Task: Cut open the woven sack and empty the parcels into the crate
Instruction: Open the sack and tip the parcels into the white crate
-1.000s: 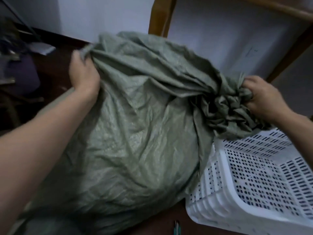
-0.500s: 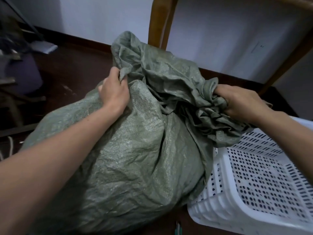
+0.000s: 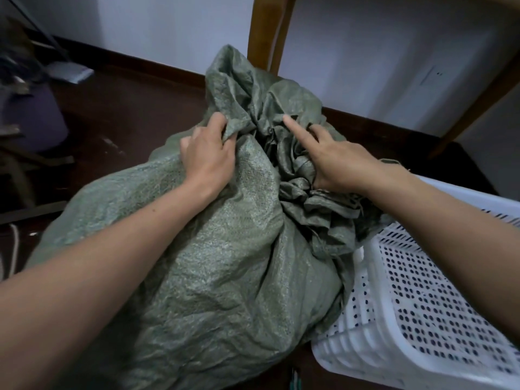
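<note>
A full grey-green woven sack [image 3: 225,263] fills the middle of the view and leans against a white perforated plastic crate [image 3: 416,311] at the lower right. The sack's bunched, crumpled neck droops over the crate's near corner. My left hand [image 3: 209,156] grips a fold of sack fabric just left of the neck. On the bunched neck rests my right hand [image 3: 340,161], its index finger stretched straight toward the upper left and its thumb tucked among the folds. No parcels show; the sack hides them. What I see of the crate's inside holds nothing.
A wooden furniture leg [image 3: 264,32] rises behind the sack and a slanted wooden bar [image 3: 478,91] crosses the upper right. A purple bin [image 3: 31,119] stands at the far left on the dark floor. A thin teal-tipped object [image 3: 295,380] lies below the sack.
The sack has been lowered and the view has tilted down. My left hand shifted along the top toward the neck. My right hand loosened its fist on the neck and straightened its index finger.
</note>
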